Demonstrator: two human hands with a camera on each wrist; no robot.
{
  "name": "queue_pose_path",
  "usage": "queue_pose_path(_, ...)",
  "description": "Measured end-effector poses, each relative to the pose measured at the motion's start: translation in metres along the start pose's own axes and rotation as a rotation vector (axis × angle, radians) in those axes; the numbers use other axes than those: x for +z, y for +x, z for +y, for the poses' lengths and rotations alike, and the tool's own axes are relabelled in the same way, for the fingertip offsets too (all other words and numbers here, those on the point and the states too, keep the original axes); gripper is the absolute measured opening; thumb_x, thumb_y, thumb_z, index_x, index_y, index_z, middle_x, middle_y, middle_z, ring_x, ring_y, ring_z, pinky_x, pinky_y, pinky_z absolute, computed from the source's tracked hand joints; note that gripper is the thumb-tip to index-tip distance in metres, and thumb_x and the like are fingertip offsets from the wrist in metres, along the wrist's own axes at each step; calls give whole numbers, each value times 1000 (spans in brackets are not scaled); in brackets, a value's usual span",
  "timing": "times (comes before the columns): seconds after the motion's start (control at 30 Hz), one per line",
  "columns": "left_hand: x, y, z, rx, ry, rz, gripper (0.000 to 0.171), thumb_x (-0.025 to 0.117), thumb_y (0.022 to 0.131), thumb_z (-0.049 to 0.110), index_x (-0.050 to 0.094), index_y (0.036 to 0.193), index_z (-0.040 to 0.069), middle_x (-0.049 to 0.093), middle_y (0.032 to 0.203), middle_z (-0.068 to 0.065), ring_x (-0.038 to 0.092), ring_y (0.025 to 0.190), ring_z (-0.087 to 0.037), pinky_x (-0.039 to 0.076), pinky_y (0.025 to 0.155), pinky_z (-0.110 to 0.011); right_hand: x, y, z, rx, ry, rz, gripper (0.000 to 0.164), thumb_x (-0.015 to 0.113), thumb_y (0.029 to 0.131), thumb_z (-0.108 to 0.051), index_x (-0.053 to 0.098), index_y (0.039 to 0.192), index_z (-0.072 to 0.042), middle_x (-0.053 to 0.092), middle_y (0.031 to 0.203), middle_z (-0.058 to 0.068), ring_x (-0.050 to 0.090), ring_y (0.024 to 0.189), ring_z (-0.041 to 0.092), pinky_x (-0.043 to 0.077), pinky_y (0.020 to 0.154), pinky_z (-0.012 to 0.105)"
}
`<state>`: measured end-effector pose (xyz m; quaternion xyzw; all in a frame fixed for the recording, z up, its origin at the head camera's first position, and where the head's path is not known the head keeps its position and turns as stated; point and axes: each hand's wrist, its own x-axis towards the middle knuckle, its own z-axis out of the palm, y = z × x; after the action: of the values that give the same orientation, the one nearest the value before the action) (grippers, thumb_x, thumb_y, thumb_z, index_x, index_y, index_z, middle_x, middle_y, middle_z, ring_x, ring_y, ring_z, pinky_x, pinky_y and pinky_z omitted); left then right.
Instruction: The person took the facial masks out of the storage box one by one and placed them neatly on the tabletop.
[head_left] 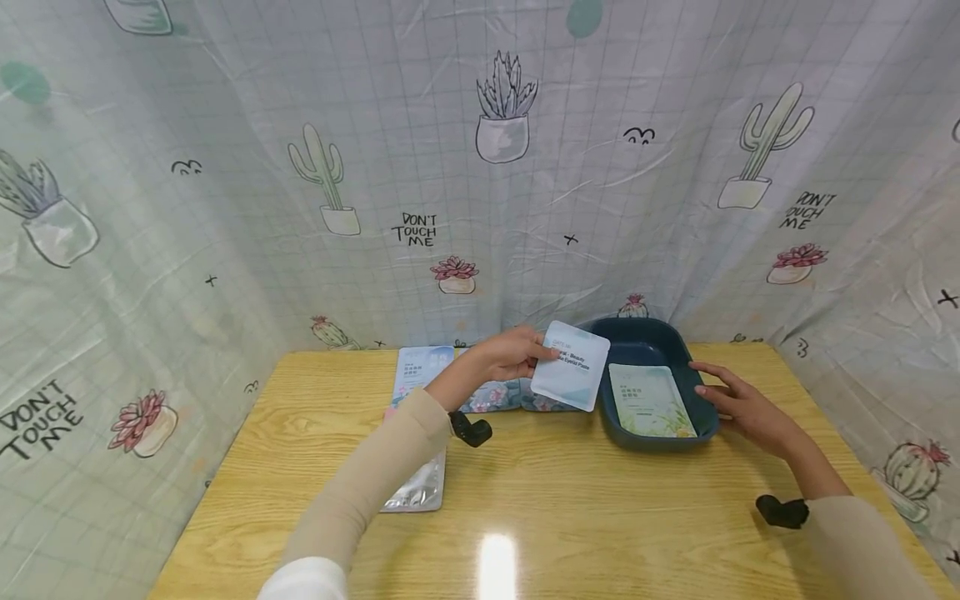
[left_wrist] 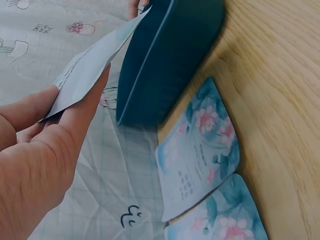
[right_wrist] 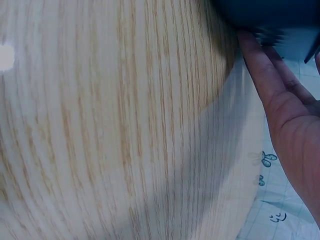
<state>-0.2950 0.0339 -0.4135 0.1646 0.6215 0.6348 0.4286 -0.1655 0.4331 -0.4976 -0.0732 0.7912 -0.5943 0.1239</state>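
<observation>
In the head view my left hand [head_left: 513,354] pinches a small flat white-and-pale-blue eyelid paste sachet [head_left: 572,371] between thumb and fingers. The sachet is tilted, held beside the left rim of a dark blue plastic bin [head_left: 648,327]. Inside the bin lies a pale green sachet with a plant print [head_left: 651,400]. My right hand [head_left: 742,404] is at the bin's right side, its fingers right at the rim. In the right wrist view the straight fingers [right_wrist: 265,75] rest along the bin's outer wall [right_wrist: 290,25].
Behind my left forearm, two floral sachets [left_wrist: 200,150] lie side by side at the table's back. A light blue packet [head_left: 423,367] and a silvery packet [head_left: 420,487] lie farther left. A cactus-print curtain [head_left: 525,208] hangs behind the wooden table [head_left: 570,508].
</observation>
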Motion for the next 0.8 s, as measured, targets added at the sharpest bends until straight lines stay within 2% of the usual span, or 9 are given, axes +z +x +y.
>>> queue_pose_path(0.27,-7,-9,-4,19,13,53,31,52,106,3,58,134,-9,66,127,-19,71,95,-20,60,79,-34,0,1,-1,5,21,-1,57,39,113,-25,15,163,-16,24,152,40,64,112,7,58,87,30)
queue_pose_path(0.5,-15,-20,-7,73,8,116,32,55,105,4,58,136,-5,65,130,-18,71,101,-21,60,86,-39,-1,1,0,-1,7,3,57,40,113,-26,16,163,-16,21,154,41,62,113,6,57,87,29)
queue_pose_path(0.67,-23,-27,-12,91,-14,154,31,56,104,5,60,134,-6,65,130,-18,71,101,-22,60,83,-38,-2,1,2,15,-11,15,59,41,112,-29,15,164,-16,19,157,39,59,113,1,57,88,27)
queue_pose_path(0.8,-28,-32,-16,88,-25,174,31,57,104,3,60,133,-7,66,129,-18,71,99,-21,60,82,-38,-1,2,5,23,6,13,59,41,112,-28,14,163,-14,21,156,39,61,113,4,57,89,29)
